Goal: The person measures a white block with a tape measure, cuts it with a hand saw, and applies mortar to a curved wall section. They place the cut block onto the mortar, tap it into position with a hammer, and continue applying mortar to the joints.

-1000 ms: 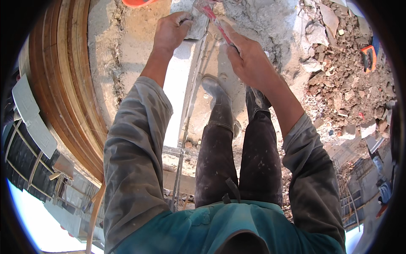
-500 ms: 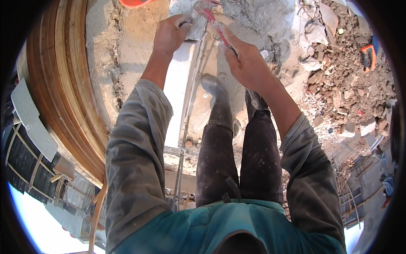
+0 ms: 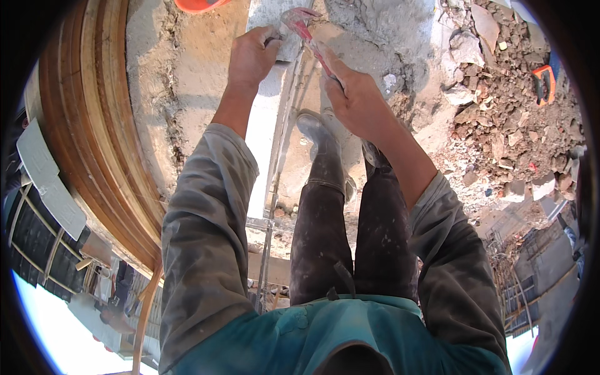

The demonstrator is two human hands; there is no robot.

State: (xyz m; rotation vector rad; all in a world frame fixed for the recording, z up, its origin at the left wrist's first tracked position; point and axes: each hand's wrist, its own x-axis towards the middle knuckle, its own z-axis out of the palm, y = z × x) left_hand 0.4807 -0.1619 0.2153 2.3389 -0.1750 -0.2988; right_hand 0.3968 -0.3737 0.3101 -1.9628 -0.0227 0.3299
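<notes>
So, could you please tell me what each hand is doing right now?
Left hand: fingers curled over the grey slab; whether it grips anything cannot be told.
Right hand: closed, holding the red-handled hammer.

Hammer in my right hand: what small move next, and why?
Perhaps ease the left hand slightly back toward you before any swing: the hammer in the right hand has its head just beyond and right of the left hand, seemingly close.
</notes>
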